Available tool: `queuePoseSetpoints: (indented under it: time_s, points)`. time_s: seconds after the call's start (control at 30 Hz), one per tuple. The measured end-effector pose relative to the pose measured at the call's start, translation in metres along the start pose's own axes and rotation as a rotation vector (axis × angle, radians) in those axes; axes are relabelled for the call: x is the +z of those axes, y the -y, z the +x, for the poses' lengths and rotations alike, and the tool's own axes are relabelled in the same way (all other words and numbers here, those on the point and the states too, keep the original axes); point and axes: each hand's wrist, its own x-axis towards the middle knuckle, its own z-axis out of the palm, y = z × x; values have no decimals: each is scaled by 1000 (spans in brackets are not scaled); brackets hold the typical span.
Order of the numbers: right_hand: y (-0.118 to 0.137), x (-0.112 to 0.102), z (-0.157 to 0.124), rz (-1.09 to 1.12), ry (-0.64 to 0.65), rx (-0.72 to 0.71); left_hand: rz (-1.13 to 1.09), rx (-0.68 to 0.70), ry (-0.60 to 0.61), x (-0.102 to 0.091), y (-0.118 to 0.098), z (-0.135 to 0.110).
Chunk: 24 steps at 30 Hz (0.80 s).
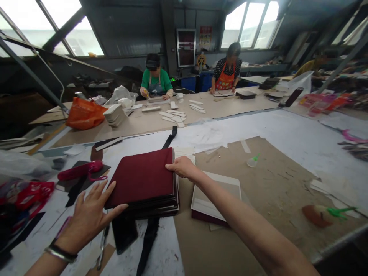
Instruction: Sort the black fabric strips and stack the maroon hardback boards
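A stack of dark-edged panels [163,209] lies in front of me, topped by a flat maroon panel [140,178]. My right hand [184,168] pinches that top panel at its right edge, thumb on the upper face. Against the stack's left side rests my left hand [90,209], fingers spread and thumb along the near left corner. A black strap [149,239] runs beneath the stack and comes out at front and back. Right of the stack, partly behind my right forearm, lies another panel with a pale inner face [214,184] and a maroon edge.
Two people [156,82] [227,73] work across the far table. An orange bag [84,113] and pale strips [172,115] lie there. Left of me is a pink pouch [77,170]; at right, a small cup [253,161] and a green-handled brush [340,212].
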Motion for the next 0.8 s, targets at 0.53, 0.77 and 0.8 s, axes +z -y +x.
queuePoseSetpoints:
  time_s: [0.53,0.77,0.8]
  points:
    - [-30,20,-32,357,56,-73,-57,327,-10,-20,-58,47]
    - [-46,38,-68,611,-4,-184,71,439,-27,-19,-58,50]
    - [-46,39,-69,607,-17,-184,82,447,-29,-16,-57,49]
